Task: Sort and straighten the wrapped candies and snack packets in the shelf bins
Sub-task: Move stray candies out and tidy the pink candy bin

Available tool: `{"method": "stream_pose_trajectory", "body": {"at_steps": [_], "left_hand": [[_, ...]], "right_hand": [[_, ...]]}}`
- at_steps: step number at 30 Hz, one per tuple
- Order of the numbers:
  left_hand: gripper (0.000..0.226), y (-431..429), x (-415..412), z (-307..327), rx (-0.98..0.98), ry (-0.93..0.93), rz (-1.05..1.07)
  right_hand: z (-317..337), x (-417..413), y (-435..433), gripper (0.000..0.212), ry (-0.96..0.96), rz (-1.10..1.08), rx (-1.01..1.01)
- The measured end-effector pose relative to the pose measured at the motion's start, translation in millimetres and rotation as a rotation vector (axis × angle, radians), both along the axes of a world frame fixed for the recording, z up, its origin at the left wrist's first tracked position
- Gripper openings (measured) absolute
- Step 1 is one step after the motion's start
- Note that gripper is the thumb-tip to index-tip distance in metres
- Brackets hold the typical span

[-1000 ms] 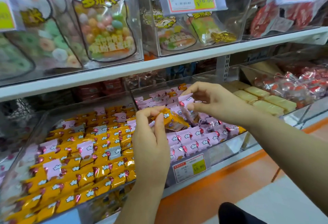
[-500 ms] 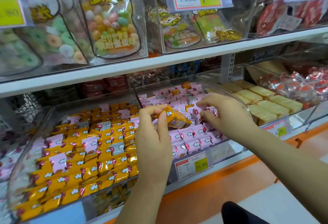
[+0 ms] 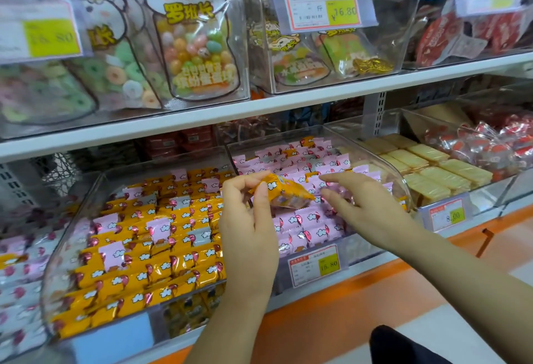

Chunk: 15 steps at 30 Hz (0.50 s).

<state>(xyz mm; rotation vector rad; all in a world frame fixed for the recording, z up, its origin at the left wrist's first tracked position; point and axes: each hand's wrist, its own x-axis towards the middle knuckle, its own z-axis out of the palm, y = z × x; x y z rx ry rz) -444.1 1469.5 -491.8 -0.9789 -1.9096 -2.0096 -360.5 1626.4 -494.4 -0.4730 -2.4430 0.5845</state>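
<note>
The left hand [image 3: 248, 228] pinches an orange packet [image 3: 284, 193], perhaps more than one, between thumb and fingertips, just above the divide between two clear bins. The right hand [image 3: 369, 207] lies open over the pink-packet bin [image 3: 403, 187], fingers stretched forward and touching the pink packets [image 3: 305, 219] — it grips nothing. This looks like the sorting step: orange strays are being lifted out of the pink stock. The next move, I judge, is to lay the orange packet flat in the orange-packet bin [image 3: 67, 233] on the left, in line with its rows — where several stray pink packets [image 3: 113, 254] wait to go the other way.
</note>
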Motion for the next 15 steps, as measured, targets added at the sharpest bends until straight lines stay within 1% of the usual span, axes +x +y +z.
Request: {"method": "stream_pose_trajectory", "body": {"at_steps": [2, 4, 8, 10, 12, 15], "left_hand": [[0.012, -7, -2, 2, 0.035, -0.086, 0.011], [0.010, -15, -1, 4, 0.058, -0.157, 0.010], [0.010, -30, -1, 10, 0.117, -0.276, -0.005], [0.010, -38, -5, 11, 0.113, -0.289, 0.004], [0.010, -46, -15, 10, 0.037, -0.249, 0.048], [0.015, -65, -43, 3, -0.179, -0.136, 0.133]], "right_hand": [[7, 1, -18, 0.044, 0.038, 0.096, -0.052], [15, -1, -34, 0.048, 0.017, 0.200, -0.059], [29, -7, -52, 0.035, 0.024, 0.273, -0.041], [32, -9, -58, 0.032, 0.042, 0.276, -0.039], [34, -12, -64, 0.026, 0.061, 0.268, -0.031], [34, -19, -72, 0.022, 0.103, 0.253, -0.049]]}}
